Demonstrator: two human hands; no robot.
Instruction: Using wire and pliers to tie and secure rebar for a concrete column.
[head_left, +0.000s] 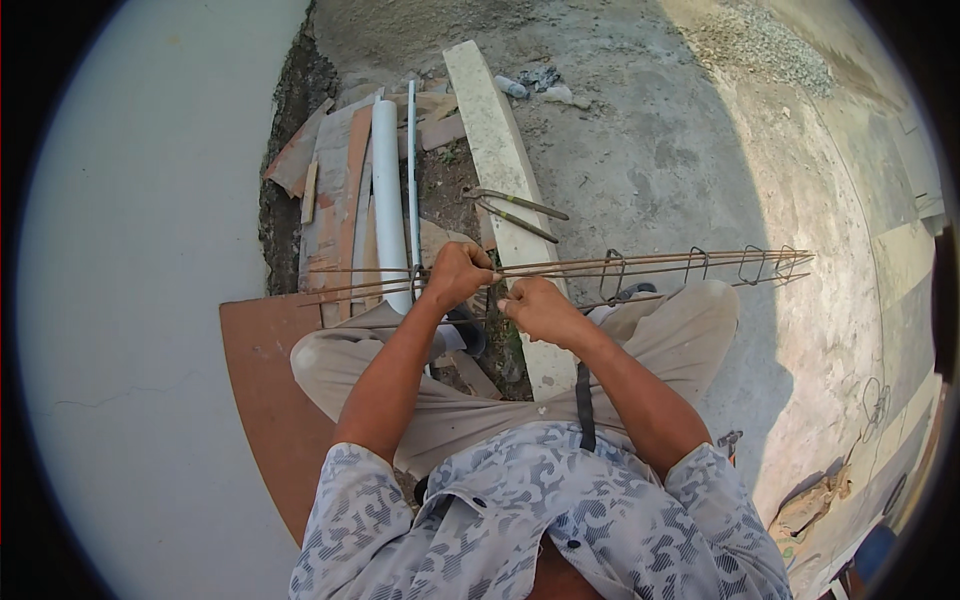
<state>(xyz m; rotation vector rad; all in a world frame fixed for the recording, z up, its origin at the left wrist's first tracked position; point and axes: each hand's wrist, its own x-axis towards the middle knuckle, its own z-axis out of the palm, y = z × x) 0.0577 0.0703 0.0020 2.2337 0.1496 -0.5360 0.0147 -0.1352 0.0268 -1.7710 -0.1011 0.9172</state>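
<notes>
A long, slim rebar cage [655,265] of rusty bars lies crosswise over my bent legs, with several square stirrups [697,263] spaced along its right part. My left hand [460,274] is closed on its bars just right of another stirrup [417,280]. Close by on the right, my right hand [545,310] has its fingers pinched together below the upper bars. Whatever sits in that pinch is too small or hidden to tell. Beyond my hands, a pair of pincers [520,213] with dark, worn handles rests across a pale concrete beam [500,135].
White pipes [388,190] and wood scraps [350,170] lie left of the beam. A brown board [270,380] is beside my left leg, along a pale wall [140,250]. A plastic bottle [511,87] and gravel [765,50] lie farther off; a torn bag [810,505] is at right.
</notes>
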